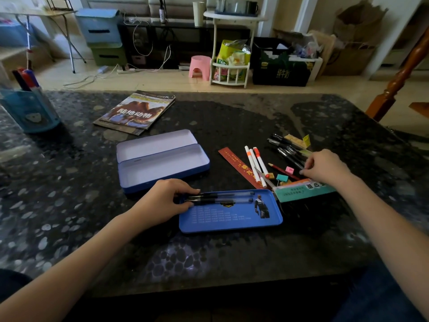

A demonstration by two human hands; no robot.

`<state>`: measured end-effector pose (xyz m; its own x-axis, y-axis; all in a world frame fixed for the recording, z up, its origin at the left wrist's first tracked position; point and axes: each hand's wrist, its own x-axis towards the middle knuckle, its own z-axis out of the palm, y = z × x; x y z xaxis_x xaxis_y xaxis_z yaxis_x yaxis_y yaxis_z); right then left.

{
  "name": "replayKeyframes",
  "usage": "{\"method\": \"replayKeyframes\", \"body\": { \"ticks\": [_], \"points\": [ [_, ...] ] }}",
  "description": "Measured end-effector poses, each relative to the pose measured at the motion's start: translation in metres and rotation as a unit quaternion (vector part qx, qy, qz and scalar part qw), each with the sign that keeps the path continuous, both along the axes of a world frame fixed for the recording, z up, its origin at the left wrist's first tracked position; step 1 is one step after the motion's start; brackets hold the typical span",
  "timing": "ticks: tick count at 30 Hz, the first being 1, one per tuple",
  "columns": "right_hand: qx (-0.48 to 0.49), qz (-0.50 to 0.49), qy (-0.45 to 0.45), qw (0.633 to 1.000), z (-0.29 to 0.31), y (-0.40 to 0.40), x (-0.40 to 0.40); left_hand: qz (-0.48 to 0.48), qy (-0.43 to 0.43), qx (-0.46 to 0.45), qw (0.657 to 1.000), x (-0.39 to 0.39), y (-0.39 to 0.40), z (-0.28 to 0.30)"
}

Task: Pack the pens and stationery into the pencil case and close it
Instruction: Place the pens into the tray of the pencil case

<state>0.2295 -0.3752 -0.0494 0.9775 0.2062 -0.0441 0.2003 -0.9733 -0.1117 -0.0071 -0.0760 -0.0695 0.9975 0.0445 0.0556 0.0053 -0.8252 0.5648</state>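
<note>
An open tin pencil case (162,166) with a white inside lies mid-table, its lid (153,142) folded back. In front of it sits a blue inner tray (232,217) with two black pens (222,198) along its far edge. My left hand (162,201) grips the left ends of those pens. To the right lie a red ruler (239,166), white markers (255,163), a red pencil (282,170), small erasers and clips (285,174), and a pile of black pens (285,145). My right hand (325,167) pinches one black pen at the pile's near end.
A teal and white packet (301,190) lies against the tray's right corner. A magazine (137,112) sits behind the case. A blue pen holder (30,110) stands at far left. Yellow sticky tabs (306,139) lie beyond the pens. A wooden post (394,84) rises at right.
</note>
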Motion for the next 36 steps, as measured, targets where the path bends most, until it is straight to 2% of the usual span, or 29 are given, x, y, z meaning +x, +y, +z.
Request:
{"method": "replayKeyframes", "body": {
  "ticks": [3, 6, 9, 12, 16, 18, 26, 32, 36],
  "points": [
    [0.007, -0.002, -0.026, 1.0, -0.002, 0.003, -0.006, 0.002, -0.001, -0.002, 1.0, 0.0, -0.001, -0.002],
    [0.106, 0.009, -0.032, 0.994, 0.003, 0.011, -0.013, 0.002, 0.003, -0.004, 1.0, 0.0, 0.0, -0.002],
    [0.177, 0.097, -0.03, 0.979, 0.016, 0.026, -0.031, 0.002, 0.006, -0.01, 1.0, 0.0, 0.001, -0.002],
    [0.198, 0.193, 0.047, 0.96, 0.028, 0.043, -0.06, 0.001, 0.007, -0.013, 1.0, 0.0, 0.002, -0.003],
    [0.13, 0.316, 0.208, 0.916, 0.031, 0.059, -0.096, 0.016, 0.006, -0.043, 0.999, 0.001, 0.005, -0.007],
    [0.103, 0.342, 0.236, 0.904, 0.024, 0.066, -0.109, 0.023, 0.011, -0.059, 0.998, 0.002, 0.006, -0.008],
    [0.124, 0.352, 0.084, 0.924, -0.002, 0.091, -0.126, 0.029, 0.073, -0.116, 0.99, 0.005, 0.01, -0.003],
    [0.157, 0.329, 0.1, 0.926, 0.001, 0.084, -0.115, 0.007, 0.038, -0.076, 0.996, 0.001, 0.003, -0.003],
    [0.128, 0.265, 0.076, 0.953, 0.014, 0.059, -0.091, -0.003, 0.019, -0.045, 0.999, 0.0, 0.0, -0.002]
  ]
}}
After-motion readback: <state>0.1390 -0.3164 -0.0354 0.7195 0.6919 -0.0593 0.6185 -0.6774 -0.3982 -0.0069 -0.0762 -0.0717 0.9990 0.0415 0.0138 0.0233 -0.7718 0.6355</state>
